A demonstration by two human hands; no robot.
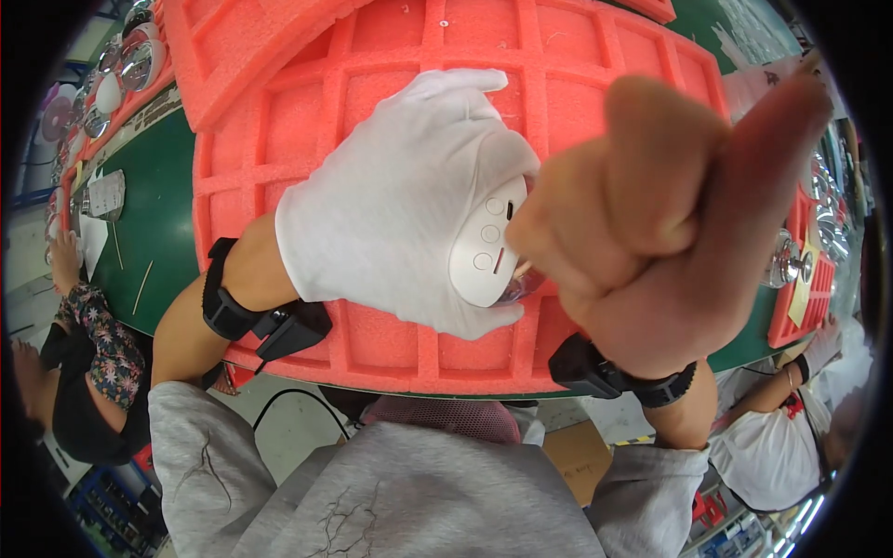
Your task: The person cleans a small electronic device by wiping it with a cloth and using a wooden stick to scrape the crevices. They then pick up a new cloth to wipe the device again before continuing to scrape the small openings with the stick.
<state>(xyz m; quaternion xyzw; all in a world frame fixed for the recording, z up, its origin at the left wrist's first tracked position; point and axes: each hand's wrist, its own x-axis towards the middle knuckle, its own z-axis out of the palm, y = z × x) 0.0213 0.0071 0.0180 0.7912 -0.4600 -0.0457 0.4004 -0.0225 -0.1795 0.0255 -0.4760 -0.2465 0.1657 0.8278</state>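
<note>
My left hand (pixel 400 195), in a white glove, is closed around a white rounded device (pixel 482 249) over the foam tray. Its visible face has round buttons and narrow slots, and a shiny part shows at its lower edge. My bare right hand (pixel 651 205) is raised close to the camera, just right of the device, and looks blurred. Its fingers are curled, with one finger stretching to the upper right. Something thin and tan may show at that fingertip, too blurred to name. Whether the right hand touches the device, I cannot tell.
The red foam tray (pixel 381 337) with square compartments lies beneath my hands, and another foam piece (pixel 251 46) overlaps its far left. Thin sticks (pixel 142 286) lie on the green table (pixel 153 214). Shiny round parts (pixel 141 63) stand far left. Co-workers sit at both sides.
</note>
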